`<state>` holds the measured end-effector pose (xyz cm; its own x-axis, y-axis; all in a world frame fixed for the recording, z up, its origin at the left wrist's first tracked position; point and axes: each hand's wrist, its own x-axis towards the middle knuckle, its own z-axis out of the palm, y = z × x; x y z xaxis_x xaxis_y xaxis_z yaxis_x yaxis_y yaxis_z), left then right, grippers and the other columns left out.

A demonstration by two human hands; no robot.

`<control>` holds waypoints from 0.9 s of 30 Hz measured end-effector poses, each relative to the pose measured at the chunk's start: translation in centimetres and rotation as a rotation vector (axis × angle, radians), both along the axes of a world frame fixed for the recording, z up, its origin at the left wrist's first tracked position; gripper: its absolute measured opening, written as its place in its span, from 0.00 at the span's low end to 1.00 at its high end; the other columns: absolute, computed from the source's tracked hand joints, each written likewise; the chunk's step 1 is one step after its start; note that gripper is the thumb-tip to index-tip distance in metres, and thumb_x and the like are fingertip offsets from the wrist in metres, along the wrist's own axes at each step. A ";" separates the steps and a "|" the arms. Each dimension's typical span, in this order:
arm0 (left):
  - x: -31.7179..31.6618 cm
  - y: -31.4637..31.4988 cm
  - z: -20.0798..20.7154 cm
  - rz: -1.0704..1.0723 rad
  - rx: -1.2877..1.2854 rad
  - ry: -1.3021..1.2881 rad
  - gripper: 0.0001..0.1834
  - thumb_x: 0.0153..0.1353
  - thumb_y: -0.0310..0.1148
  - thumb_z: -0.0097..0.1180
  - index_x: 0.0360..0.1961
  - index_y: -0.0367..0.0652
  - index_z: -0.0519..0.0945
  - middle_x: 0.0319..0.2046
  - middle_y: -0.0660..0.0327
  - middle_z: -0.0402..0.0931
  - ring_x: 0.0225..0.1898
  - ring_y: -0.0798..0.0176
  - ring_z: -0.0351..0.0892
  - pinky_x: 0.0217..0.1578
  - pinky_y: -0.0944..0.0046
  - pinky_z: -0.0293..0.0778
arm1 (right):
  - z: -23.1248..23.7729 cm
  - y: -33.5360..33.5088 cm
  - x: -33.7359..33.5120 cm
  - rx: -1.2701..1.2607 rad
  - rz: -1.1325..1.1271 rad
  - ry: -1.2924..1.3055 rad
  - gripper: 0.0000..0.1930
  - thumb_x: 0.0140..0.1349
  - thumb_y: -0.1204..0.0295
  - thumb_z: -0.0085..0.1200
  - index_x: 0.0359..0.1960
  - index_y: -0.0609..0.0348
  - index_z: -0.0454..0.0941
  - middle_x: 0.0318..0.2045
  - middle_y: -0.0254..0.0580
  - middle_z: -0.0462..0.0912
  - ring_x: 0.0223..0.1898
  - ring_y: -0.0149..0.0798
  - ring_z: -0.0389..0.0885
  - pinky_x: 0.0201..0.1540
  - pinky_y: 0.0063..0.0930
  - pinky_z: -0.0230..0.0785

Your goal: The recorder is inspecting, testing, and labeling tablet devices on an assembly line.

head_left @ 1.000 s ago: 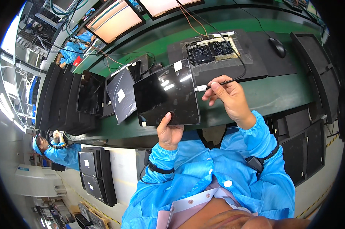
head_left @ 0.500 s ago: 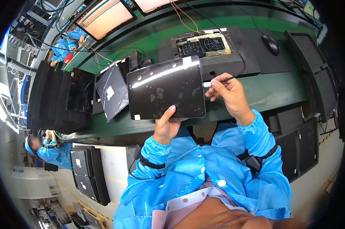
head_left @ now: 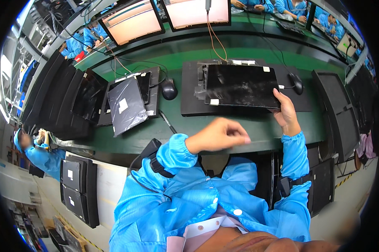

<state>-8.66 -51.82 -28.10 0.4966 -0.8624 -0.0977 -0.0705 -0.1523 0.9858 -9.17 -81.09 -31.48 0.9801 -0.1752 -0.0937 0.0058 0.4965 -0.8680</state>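
A dark tablet (head_left: pixel 242 86) is over a black pad (head_left: pixel 191 103) on the green counter (head_left: pixel 260 138) — the right hand (head_left: pixel 286 111) clasps its right edge, thumb on top. Nearer the body hovers the left hand (head_left: pixel 218 135) — fingers half-curled, nothing visibly held. Left of the pad: a black mouse (head_left: pixel 169 89).

The head view is supplied by the left unit of two fisheye cameras mounted side by side on the person's head. The lens looks down and forward; orientation is upright and unmirrored. Range is near: the blue jacket (head_left: pixel 164 201) fills the lower centre beneath the lens, its sleeves (head_left: pixel 294 157) extending up to the table (head_left: pixel 311 126) across the middle. Coverage extends beyond the table to the monitors (head_left: pixel 132 23) at the upper edge and to the floor (head_left: pixel 99 233) at both sides. Straight edges bow toward the dark circular rim.
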 end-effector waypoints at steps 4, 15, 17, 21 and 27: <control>7.8 0.7 -1.8 0.605 0.044 -0.915 0.35 0.54 0.44 0.74 0.59 0.37 0.77 0.56 0.49 0.75 0.57 0.52 0.74 0.58 0.55 0.70 | -1.6 -2.1 2.8 -0.065 -0.056 0.062 0.18 0.72 0.60 0.55 0.53 0.62 0.79 0.46 0.41 0.86 0.48 0.38 0.84 0.53 0.40 0.76; 12.5 1.7 -6.2 0.560 0.382 -0.927 0.56 0.46 0.63 0.73 0.69 0.37 0.69 0.74 0.40 0.50 0.76 0.34 0.45 0.75 0.43 0.44 | 1.7 -2.2 1.8 -1.588 0.133 -0.173 0.38 0.51 0.54 0.72 0.61 0.63 0.75 0.49 0.51 0.78 0.47 0.46 0.81 0.51 0.36 0.74; 12.4 1.5 -6.2 0.568 0.383 -0.918 0.54 0.47 0.62 0.73 0.68 0.38 0.70 0.74 0.42 0.51 0.76 0.34 0.46 0.74 0.44 0.48 | 0.6 -2.6 1.7 -1.678 0.097 -0.246 0.32 0.55 0.58 0.70 0.60 0.58 0.78 0.52 0.49 0.77 0.48 0.48 0.80 0.54 0.36 0.72; 12.0 1.9 -6.0 0.593 0.400 -0.908 0.51 0.49 0.60 0.72 0.68 0.40 0.71 0.74 0.43 0.53 0.75 0.33 0.50 0.72 0.44 0.55 | 1.2 -2.0 2.4 -1.544 0.110 -0.097 0.26 0.58 0.62 0.68 0.58 0.55 0.80 0.53 0.46 0.78 0.51 0.49 0.80 0.56 0.37 0.72; 12.9 1.6 -7.2 0.573 0.334 -0.972 0.46 0.55 0.57 0.69 0.68 0.40 0.71 0.73 0.41 0.55 0.75 0.34 0.51 0.72 0.45 0.54 | -0.1 -2.2 2.0 -1.673 0.010 -0.208 0.22 0.61 0.63 0.64 0.56 0.54 0.82 0.58 0.48 0.78 0.58 0.51 0.78 0.60 0.40 0.71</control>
